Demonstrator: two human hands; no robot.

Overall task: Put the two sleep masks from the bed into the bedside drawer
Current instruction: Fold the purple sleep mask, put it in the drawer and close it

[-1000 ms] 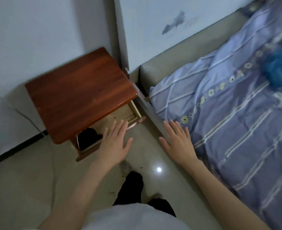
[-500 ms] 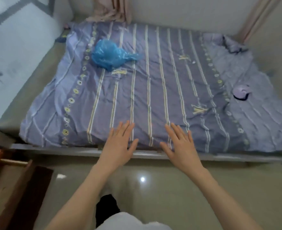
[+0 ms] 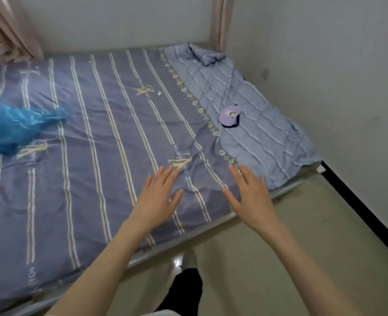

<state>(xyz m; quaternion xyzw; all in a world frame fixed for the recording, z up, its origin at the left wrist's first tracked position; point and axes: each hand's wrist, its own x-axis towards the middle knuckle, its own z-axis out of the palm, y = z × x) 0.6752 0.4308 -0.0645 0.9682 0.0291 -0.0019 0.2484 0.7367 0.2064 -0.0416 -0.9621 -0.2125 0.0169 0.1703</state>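
Observation:
One purple sleep mask [image 3: 230, 115] with a dark underside lies on the pale blue quilted blanket [image 3: 252, 124] at the bed's right side. No second mask shows in this view. My left hand [image 3: 157, 197] hovers flat over the striped purple bedsheet [image 3: 92, 156] near its front edge, fingers spread and empty. My right hand [image 3: 251, 196] is level with it, a little to the right, also spread and empty, well short of the mask. The bedside drawer is out of view.
A crumpled blue plastic bag [image 3: 10, 127] lies on the bed's left part. White walls close in behind and to the right, with pink curtains [image 3: 3, 35] at the back left. Glossy floor [image 3: 291, 247] runs along the bed's front edge; my dark-clad leg [image 3: 184, 290] is below.
The view has swung right from the nightstand and its drawer to the bed, then further right. The purple mask now lies nearer, ahead of my right hand. Both hands stay spread and empty.

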